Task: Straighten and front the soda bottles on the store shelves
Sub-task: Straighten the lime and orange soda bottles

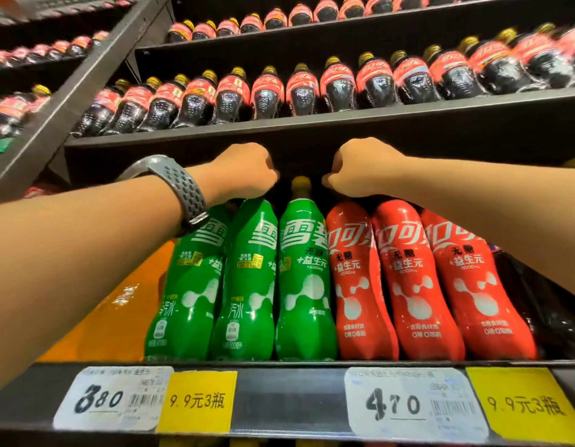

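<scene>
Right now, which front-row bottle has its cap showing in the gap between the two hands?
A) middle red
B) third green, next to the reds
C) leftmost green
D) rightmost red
B: the third green bottle shows its yellow cap in the gap, while the left hand curls over the top of the middle green bottle and the right hand over the first red bottle.

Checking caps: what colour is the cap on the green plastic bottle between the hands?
Yellow cap, head view.

Left grip (244,172), right grip (363,169), both curled.
</scene>
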